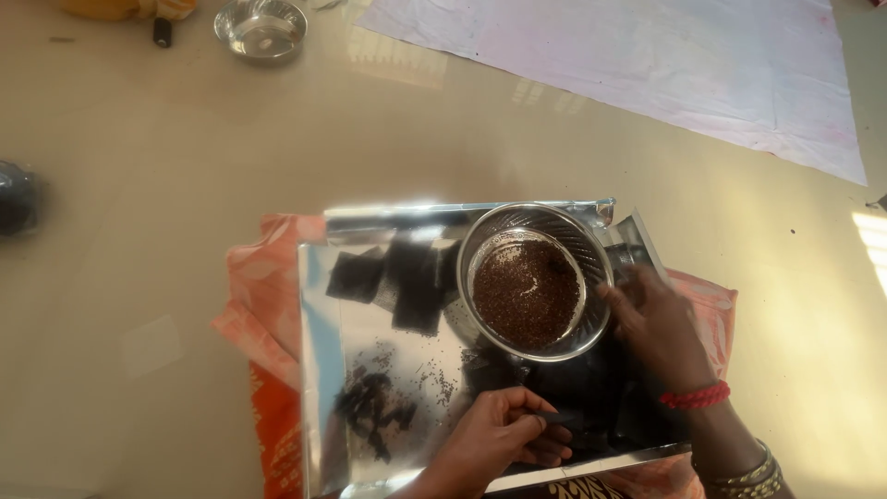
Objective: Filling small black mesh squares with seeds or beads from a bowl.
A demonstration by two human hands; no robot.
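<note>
Steel bowl (pixel 536 282) of dark seeds sits on a shiny tray (pixel 319 370); looks rigid, smooth, spill-prone, best taken by the rim. Right hand (pixel 661 333) touches its rim, fingers loosely apart. Left hand (pixel 504 434) fingers pinch a dark bit.

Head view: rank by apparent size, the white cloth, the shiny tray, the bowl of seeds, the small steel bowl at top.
1. white cloth, cut off by the frame
2. shiny tray
3. bowl of seeds
4. small steel bowl, though it lies farther from the camera

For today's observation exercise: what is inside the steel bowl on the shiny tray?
The steel bowl holds a heap of small dark reddish-brown seeds. They cover its bottom, so anything beneath them is hidden. The right hand touches its rim.
</note>
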